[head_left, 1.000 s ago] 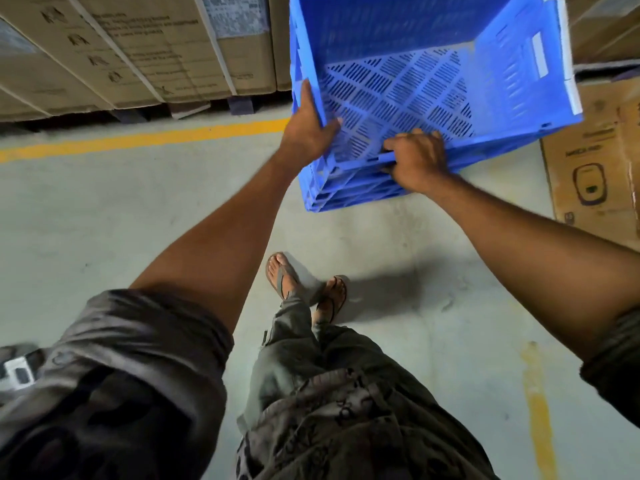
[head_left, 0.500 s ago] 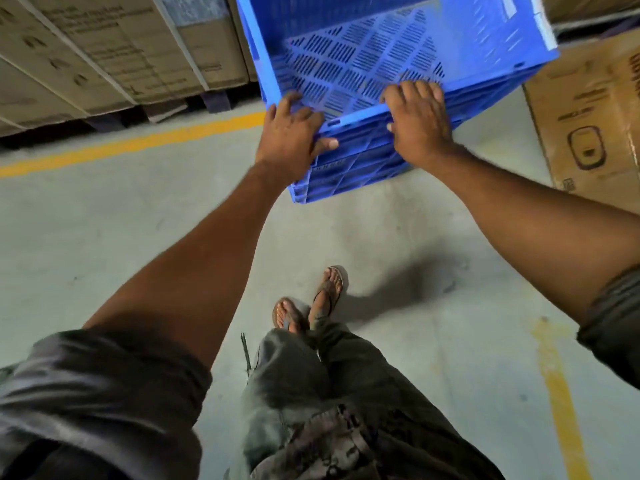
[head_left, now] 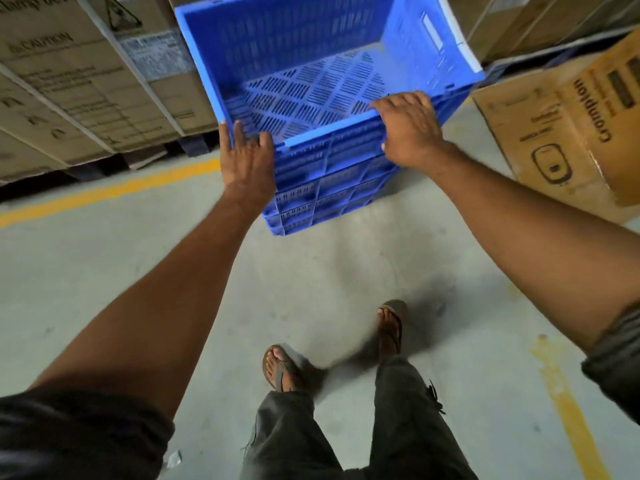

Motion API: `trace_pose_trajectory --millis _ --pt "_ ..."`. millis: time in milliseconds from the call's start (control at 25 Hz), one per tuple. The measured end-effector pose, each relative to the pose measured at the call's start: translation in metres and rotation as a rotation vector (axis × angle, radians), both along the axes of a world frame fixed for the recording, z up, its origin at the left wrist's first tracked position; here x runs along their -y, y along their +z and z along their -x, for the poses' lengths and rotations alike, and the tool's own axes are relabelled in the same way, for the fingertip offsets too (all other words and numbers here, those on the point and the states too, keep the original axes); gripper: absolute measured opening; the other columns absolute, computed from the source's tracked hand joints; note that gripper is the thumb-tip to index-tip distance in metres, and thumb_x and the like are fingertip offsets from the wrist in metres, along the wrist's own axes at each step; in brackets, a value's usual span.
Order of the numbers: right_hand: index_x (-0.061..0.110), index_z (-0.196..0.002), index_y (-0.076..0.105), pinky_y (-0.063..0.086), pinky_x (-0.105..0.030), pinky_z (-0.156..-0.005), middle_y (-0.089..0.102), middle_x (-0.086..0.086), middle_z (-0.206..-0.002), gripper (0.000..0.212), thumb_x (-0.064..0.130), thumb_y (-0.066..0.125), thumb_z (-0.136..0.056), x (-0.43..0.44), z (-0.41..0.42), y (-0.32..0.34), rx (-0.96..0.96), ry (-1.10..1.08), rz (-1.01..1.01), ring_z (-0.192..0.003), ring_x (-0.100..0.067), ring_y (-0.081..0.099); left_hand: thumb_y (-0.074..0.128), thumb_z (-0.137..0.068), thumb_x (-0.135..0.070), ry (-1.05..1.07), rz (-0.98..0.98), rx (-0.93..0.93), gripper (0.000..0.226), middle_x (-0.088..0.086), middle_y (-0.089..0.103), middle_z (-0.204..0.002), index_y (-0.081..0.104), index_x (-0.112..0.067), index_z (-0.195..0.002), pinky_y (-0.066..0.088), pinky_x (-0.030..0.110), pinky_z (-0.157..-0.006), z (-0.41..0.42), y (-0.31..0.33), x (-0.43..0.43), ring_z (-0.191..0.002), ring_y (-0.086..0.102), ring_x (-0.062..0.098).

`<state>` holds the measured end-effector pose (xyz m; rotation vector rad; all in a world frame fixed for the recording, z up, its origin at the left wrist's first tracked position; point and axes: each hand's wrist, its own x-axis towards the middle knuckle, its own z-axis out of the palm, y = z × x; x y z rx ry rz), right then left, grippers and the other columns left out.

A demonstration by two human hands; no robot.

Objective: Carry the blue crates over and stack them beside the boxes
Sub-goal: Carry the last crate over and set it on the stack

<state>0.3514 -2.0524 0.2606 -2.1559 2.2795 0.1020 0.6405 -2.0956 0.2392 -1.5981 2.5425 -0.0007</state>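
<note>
Both at blue crate (head_left: 332,168) rim: left hand (head_left: 247,164) now flat-fingered, right hand (head_left: 410,133) still curled over it.

There is one stack of blue slotted plastic crates (head_left: 332,188): one open top crate (head_left: 311,46), with about three more rims nested beneath it, the exact number unclear. Two grips show, the left grip (head_left: 247,161) and the right grip (head_left: 410,133). There are two sandalled feet (head_left: 280,365) and two yellow painted floor lines (head_left: 104,192). One brown Crompton-printed cardboard box (head_left: 571,133) stands alone; at least two large strapped cardboard boxes (head_left: 69,98) stand opposite it.
</note>
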Motion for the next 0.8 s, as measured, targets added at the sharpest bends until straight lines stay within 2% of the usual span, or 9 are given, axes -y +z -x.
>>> trace_pose_trajectory --millis 80,120,160,240,400,520,640,720,800 --pt "0.018 -0.135 0.051 0.032 -0.042 -0.11 0.057 -0.011 -0.131 0.073 0.015 0.081 -0.069 -0.002 0.035 0.001 0.028 -0.002 -0.018 -0.125 -0.033 0.049 0.071 -0.082 -0.022 -0.062 -0.049 -0.057 0.05 0.018 0.06 -0.127 0.048 -0.008 -0.123 0.017 0.055 -0.121 0.018 0.005 -0.003 -0.139 0.041 0.037" --pt "0.017 -0.131 0.052 0.035 -0.043 -0.108 0.058 -0.013 -0.127 0.07 0.019 0.083 -0.069 0.003 0.047 0.002 0.028 0.016 -0.056 -0.123 -0.034 0.05 0.073 -0.083 -0.034 -0.062 -0.094 -0.081 0.052 0.017 0.061 -0.124 0.049 -0.01 -0.123 0.03 0.051 -0.114 0.032 0.009 -0.003 -0.131 0.049 0.036" --pt "0.015 -0.125 0.053 0.037 -0.043 -0.104 0.059 -0.015 -0.122 0.064 0.023 0.085 -0.07 0.01 0.056 0.004 0.015 0.047 -0.092 -0.118 -0.036 0.053 0.073 -0.083 -0.045 -0.02 -0.136 -0.091 0.057 0.017 0.063 -0.121 0.05 -0.012 -0.122 0.04 0.046 -0.1 0.049 0.012 -0.002 -0.121 0.056 0.037" --pt "0.009 -0.112 0.054 0.042 -0.044 -0.093 0.063 -0.019 -0.112 0.048 0.026 0.082 -0.076 0.023 0.07 0.008 -0.004 0.134 -0.14 -0.107 -0.039 0.058 0.073 -0.081 -0.055 0.123 -0.168 -0.084 0.057 0.017 0.067 -0.114 0.055 -0.014 -0.118 0.044 0.042 -0.08 0.082 0.014 0.001 -0.11 0.063 0.04" --pt "0.013 -0.103 0.058 0.04 -0.042 -0.087 0.068 -0.014 -0.103 0.023 0.01 0.069 -0.084 0.019 0.081 -0.006 0.068 0.208 -0.081 -0.1 -0.037 0.059 0.079 -0.081 -0.044 0.375 -0.087 -0.057 0.041 0.022 0.07 -0.107 0.07 -0.013 -0.106 0.052 0.047 -0.085 0.101 0.007 0.0 -0.104 0.066 0.044" --pt "0.016 -0.105 0.058 0.037 -0.041 -0.088 0.066 -0.01 -0.098 0.031 -0.002 0.061 -0.08 0.017 0.086 -0.019 0.076 0.163 -0.006 -0.1 -0.034 0.057 0.079 -0.081 -0.043 0.408 -0.062 -0.036 0.037 0.022 0.07 -0.102 0.071 -0.014 -0.102 0.05 0.046 -0.086 0.112 0.0 -0.004 -0.101 0.066 0.042" --pt "0.016 -0.11 0.057 0.036 -0.04 -0.088 0.066 -0.01 -0.102 0.029 0.002 0.059 -0.085 0.028 0.083 -0.01 0.098 0.221 -0.04 -0.102 -0.034 0.057 0.077 -0.082 -0.047 0.447 -0.106 -0.003 0.042 0.021 0.069 -0.109 0.07 -0.014 -0.107 0.048 0.047 -0.091 0.11 0.004 0.008 -0.106 0.065 0.042" --pt "0.019 -0.118 0.056 0.039 -0.039 -0.087 0.067 -0.01 -0.106 0.031 0.015 0.065 -0.089 0.032 0.103 -0.002 0.136 0.278 -0.139 -0.102 -0.034 0.059 0.078 -0.081 -0.049 0.447 -0.187 0.021 0.051 0.022 0.067 -0.116 0.067 -0.011 -0.112 0.048 0.051 -0.095 0.11 0.01 0.015 -0.111 0.063 0.043" --pt "0.02 -0.118 0.055 0.041 -0.04 -0.086 0.068 -0.01 -0.109 0.032 0.029 0.068 -0.09 0.036 0.131 0.003 0.095 0.271 -0.189 -0.103 -0.036 0.061 0.08 -0.075 -0.057 0.37 -0.223 0.043 0.064 0.018 0.066 -0.122 0.063 -0.017 -0.122 0.042 0.057 -0.103 0.118 0.016 0.014 -0.116 0.061 0.04"
